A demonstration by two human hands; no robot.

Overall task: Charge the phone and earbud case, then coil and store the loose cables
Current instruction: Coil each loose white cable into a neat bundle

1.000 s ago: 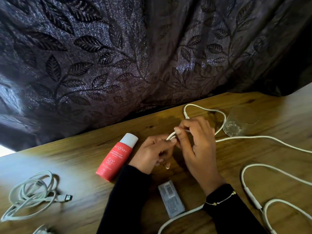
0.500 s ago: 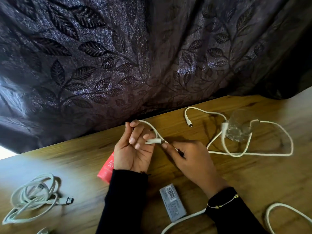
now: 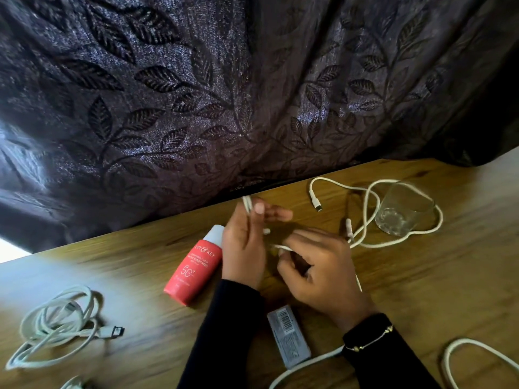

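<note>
A person's left hand (image 3: 243,248) is pinching a loop of white cable (image 3: 365,220) between thumb and fingers above a wooden table (image 3: 140,276), the doubled strand poking up past the fingertips near the table's far edge. The right hand (image 3: 320,273), fingers curled, is closing around the same cable a little nearer the camera, a short white length showing between the two hands and another strand trailing down past the right palm. Beyond the right hand, the rest of the cable is lying in loose loops on the wood, curling around and partly behind a clear drinking glass (image 3: 401,211) standing upright at the right; one plug end is resting free on the table just left of the glass. Just beside the left wrist, a red sunscreen bottle (image 3: 193,270) with a white cap is lying on its side, its cap pointing toward the curtain. Between the two dark sleeves, a small grey barcoded packet (image 3: 289,336) is lying flat, with another white cable (image 3: 303,366) passing just under its near end. A separate white loop (image 3: 460,357) is showing at the lower right edge. Well apart at the far left, a bundled white cable (image 3: 56,327) with a dark plug is sitting coiled on the table. A dark leaf-patterned curtain (image 3: 224,94) is hanging behind the table. A thin beaded bracelet (image 3: 368,339) is circling the right wrist.
</note>
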